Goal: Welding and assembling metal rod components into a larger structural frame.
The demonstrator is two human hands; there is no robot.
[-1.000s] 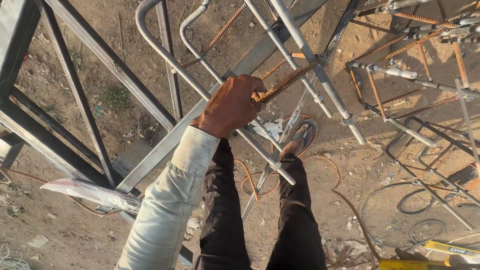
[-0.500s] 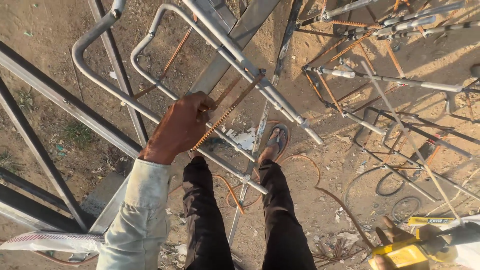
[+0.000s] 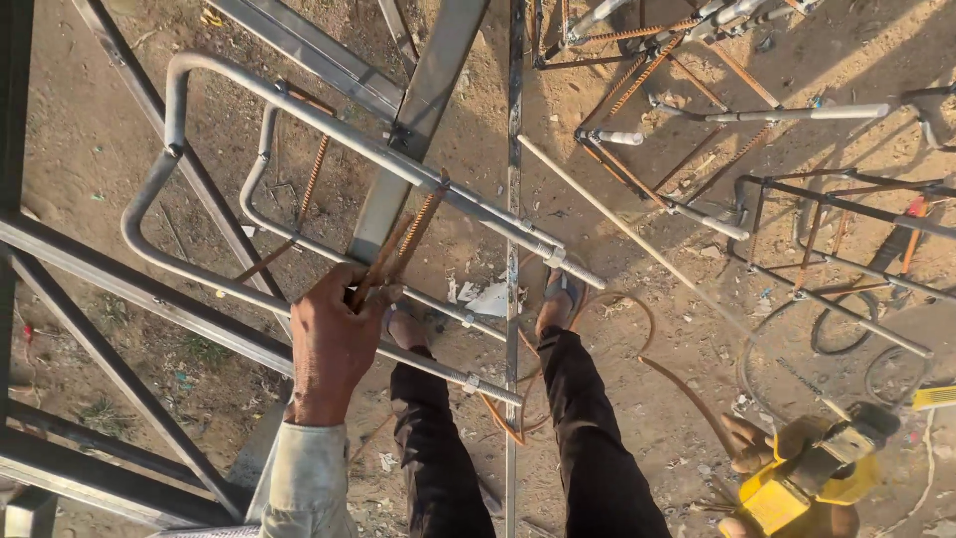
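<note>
My left hand [image 3: 334,339] is closed around two rusty ribbed steel rods [image 3: 406,237]. The rods slant up to the upper tube of a bent grey pipe frame [image 3: 299,100], and the hand rests against the frame's lower tube [image 3: 438,367]. At the bottom right, my right hand [image 3: 749,445] grips a yellow power tool [image 3: 812,473] with a dark front end. My legs in black trousers [image 3: 588,428] stand below the frame, with sandalled feet on the dirt.
Long grey steel angle bars [image 3: 119,289] cross the left side. More pipe-and-rod frames [image 3: 697,130] lie at the upper right. A thin rod [image 3: 513,149] runs vertically through the middle. An orange cable [image 3: 687,389] and dark hoses [image 3: 846,334] lie on the sandy ground.
The view has swung, so the pipe frame now lies more to the left and the far frames show fully. My left hand keeps hold of the rods. The yellow tool is nearer, with my right hand on it.
</note>
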